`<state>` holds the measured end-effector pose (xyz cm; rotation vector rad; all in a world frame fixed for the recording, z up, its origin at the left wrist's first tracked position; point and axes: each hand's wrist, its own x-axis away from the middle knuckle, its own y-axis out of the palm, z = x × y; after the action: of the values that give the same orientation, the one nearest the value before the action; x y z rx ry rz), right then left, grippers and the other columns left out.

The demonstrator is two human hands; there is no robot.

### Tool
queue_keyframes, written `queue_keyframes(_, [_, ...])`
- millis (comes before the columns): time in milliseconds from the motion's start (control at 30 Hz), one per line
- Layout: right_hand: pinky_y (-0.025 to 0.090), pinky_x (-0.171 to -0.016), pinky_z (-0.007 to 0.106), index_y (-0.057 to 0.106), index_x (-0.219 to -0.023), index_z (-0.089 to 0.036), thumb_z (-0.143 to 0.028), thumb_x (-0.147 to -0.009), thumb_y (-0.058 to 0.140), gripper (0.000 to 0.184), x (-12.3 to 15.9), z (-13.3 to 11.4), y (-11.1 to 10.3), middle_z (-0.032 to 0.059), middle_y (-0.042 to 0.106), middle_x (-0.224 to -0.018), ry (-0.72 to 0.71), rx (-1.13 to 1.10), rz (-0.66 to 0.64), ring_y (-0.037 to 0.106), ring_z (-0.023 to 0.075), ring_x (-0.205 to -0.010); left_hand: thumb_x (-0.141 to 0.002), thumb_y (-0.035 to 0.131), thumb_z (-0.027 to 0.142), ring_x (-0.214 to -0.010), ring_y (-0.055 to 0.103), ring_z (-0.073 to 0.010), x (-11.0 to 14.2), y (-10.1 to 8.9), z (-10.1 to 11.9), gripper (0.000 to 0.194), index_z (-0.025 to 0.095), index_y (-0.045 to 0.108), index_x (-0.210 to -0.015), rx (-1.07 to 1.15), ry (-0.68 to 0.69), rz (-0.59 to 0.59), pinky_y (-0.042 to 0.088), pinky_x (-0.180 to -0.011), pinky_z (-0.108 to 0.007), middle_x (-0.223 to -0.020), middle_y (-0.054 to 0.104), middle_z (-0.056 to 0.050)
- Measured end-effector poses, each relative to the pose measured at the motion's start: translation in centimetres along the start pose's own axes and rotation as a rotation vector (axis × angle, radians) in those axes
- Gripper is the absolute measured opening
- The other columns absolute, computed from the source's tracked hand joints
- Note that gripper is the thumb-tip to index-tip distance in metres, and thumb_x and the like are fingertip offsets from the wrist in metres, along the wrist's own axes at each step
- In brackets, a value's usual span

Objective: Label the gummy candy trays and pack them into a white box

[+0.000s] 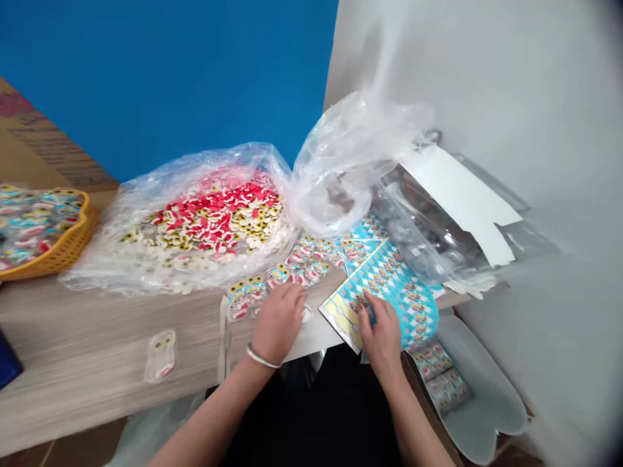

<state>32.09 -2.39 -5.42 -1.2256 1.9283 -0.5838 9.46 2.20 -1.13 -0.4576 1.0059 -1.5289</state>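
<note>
My left hand (281,319) is over the table's near edge, fingers bent downward and closed; whatever they hold is hidden beneath them. Around it lie small clear packs (247,295) with red, white and yellow pieces inside. On the right, my right hand (382,329) rests at a blue and yellow printed sheet of stickers (372,275), its thumb and forefinger pinched on the sheet near a small printed figure. More such sheets lie overlapped beneath and curl over the table edge. One single clear pack (161,355) lies apart at the left.
A large clear bag (146,188) of loose red, white and yellow pieces stands behind. Left of it is a yellow basket (73,243) of packs. Clear plastic bags and a white card strip (462,188) lie at right. Below right, a lined box (481,389) holds packs.
</note>
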Motion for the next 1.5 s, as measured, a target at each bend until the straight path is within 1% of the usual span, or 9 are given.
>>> queue_keyframes(100, [0.046, -0.094, 0.048, 0.063, -0.115, -0.016, -0.035, -0.093, 0.05, 0.032, 1.0, 2.1, 0.1, 0.0141, 0.067, -0.11, 0.068, -0.087, 0.016, 0.06, 0.0265, -0.104, -0.089, 0.053, 0.02, -0.104, 0.061, -0.0293, -1.2, 3.9, 4.0, 0.026, 0.019, 0.064, -0.113, 0.102, -0.018, -0.228, 0.044, -0.09, -0.039, -0.109, 0.069, -0.014])
queue_keyframes(233, [0.047, -0.093, 0.047, 0.062, -0.113, -0.018, -0.035, -0.093, 0.05, 0.029, 1.7, 2.6, -0.1, 0.0123, 0.066, -0.109, 0.152, -0.182, 0.026, 0.06, 0.0256, -0.103, -0.078, 0.064, 0.015, -0.101, 0.061, -0.0298, -3.3, 6.5, 5.8, 0.028, 0.02, 0.068, -0.106, 0.364, -0.28, -0.252, 0.042, -0.087, -0.037, -0.101, 0.07, -0.012])
queue_keyframes(400, [0.046, -0.09, 0.042, 0.062, -0.108, -0.02, -0.033, -0.091, 0.054, 0.023, 0.6, 1.0, -1.3, 0.0101, 0.066, -0.106, 0.14, -0.21, -0.038, 0.059, 0.0245, -0.1, -0.062, 0.079, 0.026, -0.065, 0.06, -0.0187, -4.1, 6.7, 5.0, 0.02, 0.019, 0.068, -0.077, 0.82, -0.581, -0.369, 0.044, -0.063, -0.028, -0.061, 0.064, 0.001])
queue_keyframes(567, [0.044, -0.086, 0.038, 0.064, -0.098, -0.022, -0.026, -0.092, 0.052, 0.013, -0.7, -1.0, -2.3, 0.0066, 0.067, -0.097, -0.006, -0.179, -0.154, 0.059, 0.0232, -0.096, -0.065, 0.075, 0.044, -0.054, 0.057, -0.0136, -2.4, 6.2, 5.7, 0.031, 0.016, 0.069, -0.075, 1.025, -0.711, -0.475, 0.044, -0.055, -0.026, -0.063, 0.066, -0.002])
queue_keyframes(700, [0.043, -0.085, 0.038, 0.065, -0.096, -0.023, -0.024, -0.095, 0.048, 0.017, -0.6, -1.3, -2.9, 0.0058, 0.069, -0.094, -0.03, -0.142, -0.186, 0.061, 0.0221, -0.092, -0.058, 0.081, 0.038, -0.061, 0.063, -0.0146, -1.4, 5.5, 6.6, 0.033, 0.014, 0.071, -0.078, 1.223, -0.79, -0.544, 0.049, -0.064, -0.028, -0.069, 0.07, -0.004])
queue_keyframes(900, [0.044, -0.089, 0.038, 0.064, -0.104, -0.022, -0.028, -0.096, 0.051, 0.016, 0.3, -1.7, -3.5, 0.0079, 0.07, -0.103, -0.035, -0.125, -0.224, 0.061, 0.0232, -0.097, -0.062, 0.079, 0.026, -0.059, 0.06, -0.0123, -1.3, 6.1, 6.5, 0.019, 0.015, 0.073, -0.075, 1.136, -0.715, -0.402, 0.045, -0.06, -0.023, -0.067, 0.071, -0.002])
queue_keyframes(1033, [0.044, -0.088, 0.039, 0.063, -0.103, -0.02, -0.024, -0.096, 0.05, 0.015, 0.6, -2.3, -3.4, 0.0078, 0.069, -0.1, -0.051, -0.078, -0.15, 0.061, 0.0229, -0.095, -0.067, 0.072, 0.021, -0.066, 0.062, -0.0142, -1.1, 6.7, 6.6, 0.01, 0.015, 0.073, -0.075, 1.079, -0.581, -0.375, 0.047, -0.068, -0.025, -0.069, 0.072, -0.001])
queue_keyframes(1233, [0.042, -0.085, 0.04, 0.063, -0.096, -0.019, -0.023, -0.096, 0.047, 0.016, 0.7, -2.4, -2.7, 0.0076, 0.068, -0.092, -0.06, -0.016, -0.081, 0.061, 0.0234, -0.089, -0.073, 0.068, 0.025, -0.072, 0.062, -0.0157, -0.6, 7.0, 7.1, 0.012, 0.016, 0.072, -0.08, 1.05, -0.543, -0.328, 0.047, -0.073, -0.026, -0.075, 0.071, -0.002])
queue_keyframes(1500, [0.045, -0.068, 0.029, 0.061, -0.079, -0.02, -0.038, -0.093, 0.052, 0.025, 0.3, -1.4, -1.8, 0.0007, 0.063, -0.073, 0.41, -0.487, -0.093, 0.057, 0.0179, -0.071, -0.071, 0.068, 0.027, -0.059, 0.055, -0.0118, -0.4, 7.1, 7.2, 0.019, 0.014, 0.07, -0.084, 1.135, -0.662, -0.368, 0.042, -0.059, -0.023, -0.068, 0.067, 0.0])
